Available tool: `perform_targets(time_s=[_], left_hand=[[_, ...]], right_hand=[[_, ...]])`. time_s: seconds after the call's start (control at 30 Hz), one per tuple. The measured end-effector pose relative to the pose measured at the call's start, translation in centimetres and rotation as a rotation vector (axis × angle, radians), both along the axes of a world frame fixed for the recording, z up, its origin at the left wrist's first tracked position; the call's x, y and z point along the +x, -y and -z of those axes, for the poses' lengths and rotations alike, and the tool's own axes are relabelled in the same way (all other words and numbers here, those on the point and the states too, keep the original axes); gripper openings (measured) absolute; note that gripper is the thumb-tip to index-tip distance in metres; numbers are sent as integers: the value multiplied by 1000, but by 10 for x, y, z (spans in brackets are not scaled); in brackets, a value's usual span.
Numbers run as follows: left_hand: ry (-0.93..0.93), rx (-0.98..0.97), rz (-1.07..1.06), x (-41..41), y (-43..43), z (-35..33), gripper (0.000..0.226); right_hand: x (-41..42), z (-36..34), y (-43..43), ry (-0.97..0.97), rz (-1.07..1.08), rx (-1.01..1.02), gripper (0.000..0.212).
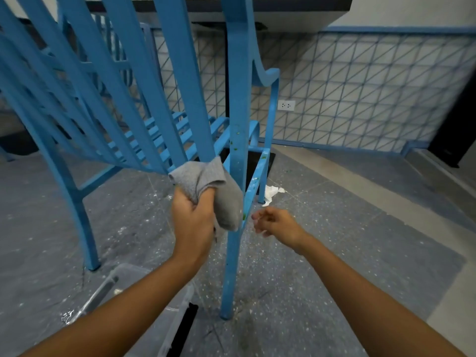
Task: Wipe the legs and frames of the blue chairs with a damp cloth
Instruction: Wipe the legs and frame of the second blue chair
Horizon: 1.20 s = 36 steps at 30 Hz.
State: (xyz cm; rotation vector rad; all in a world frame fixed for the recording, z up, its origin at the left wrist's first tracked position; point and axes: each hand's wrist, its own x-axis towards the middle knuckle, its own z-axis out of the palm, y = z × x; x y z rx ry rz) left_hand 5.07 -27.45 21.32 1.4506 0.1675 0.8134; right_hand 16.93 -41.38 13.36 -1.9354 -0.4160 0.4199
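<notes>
**Counts of items in view.**
- Two hands: left hand and right hand.
- One grey cloth, gripped in the left hand.
- Blue chairs, nested above and beyond both hands; their number cannot be told.
- Three legs that reach the floor.
- One crumpled white paper, just beyond the right hand.
- One clear plastic box, below the left hand.
- One wall socket, well beyond the right hand.
</notes>
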Motion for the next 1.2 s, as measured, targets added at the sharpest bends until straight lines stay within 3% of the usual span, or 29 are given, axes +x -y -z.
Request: perform_targets(time_s=[0.1,0.2,0.3,0.43,0.53,0.77,1.0,1.2], left_hand=[[56,49,21,7,4,-11,27],[90,63,-2,13,9,-17,40],[125,16,-29,19,16,-29,42],[180,24,-25,25,26,-40,48],[191,40,-24,31,30,-44,47],[201,67,-90,49,30,-54,37],[446,227,-246,78,34,-76,47],[474,438,-233,87,26,-58,44]], right_hand=[[-3,17,-13,339,-4,-197,55],[0,28,-24,533,-92,-377,82],[9,22,-36,662,-74,-517,88],[24,18,-48,771,-153,-768,78],[25,19,-50,775,-269,-880,62],[22,18,-46,683,-214,-680,43],[23,16,-44,594,-213,-654,45],[26,18,-46,566,-203,-666,48]])
